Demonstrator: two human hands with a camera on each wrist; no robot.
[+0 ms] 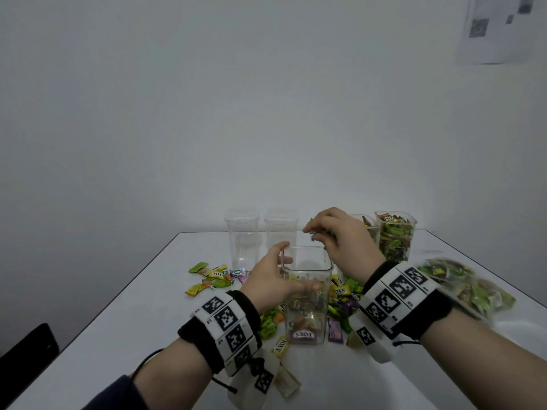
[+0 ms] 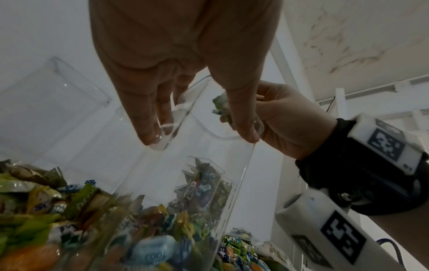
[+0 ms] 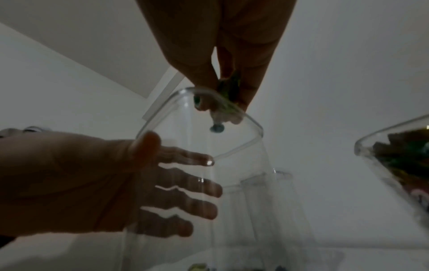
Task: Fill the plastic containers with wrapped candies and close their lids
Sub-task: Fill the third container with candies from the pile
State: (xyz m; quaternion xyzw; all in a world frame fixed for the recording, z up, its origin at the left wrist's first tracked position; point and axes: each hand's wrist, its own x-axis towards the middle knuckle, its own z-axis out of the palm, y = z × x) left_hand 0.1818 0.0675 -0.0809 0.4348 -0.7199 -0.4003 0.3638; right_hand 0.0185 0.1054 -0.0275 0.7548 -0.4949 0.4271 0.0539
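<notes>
Left hand (image 1: 268, 279) gripping container (image 1: 307, 306), wrist-view fingers (image 3: 185, 198) behind wall

Each wrist wears a black fabric wristband (image 1: 248, 309) wrapped by a ring of white blocks printed with black square fiducial markers (image 1: 226, 318). On the left forearm, toward 7 o'clock of the band, a thin black cord (image 1: 142, 363) loops toward a dark navy sleeve (image 1: 118, 393). The right wrist carries the same kind of black wristband (image 1: 438, 312) and white marker blocks (image 1: 401, 288); small printed digits sit at the blocks' edges. In the left wrist view, a white cylindrical housing (image 2: 308, 220) with a marker and a metal screw (image 2: 345, 197) sits on the right band.
</notes>
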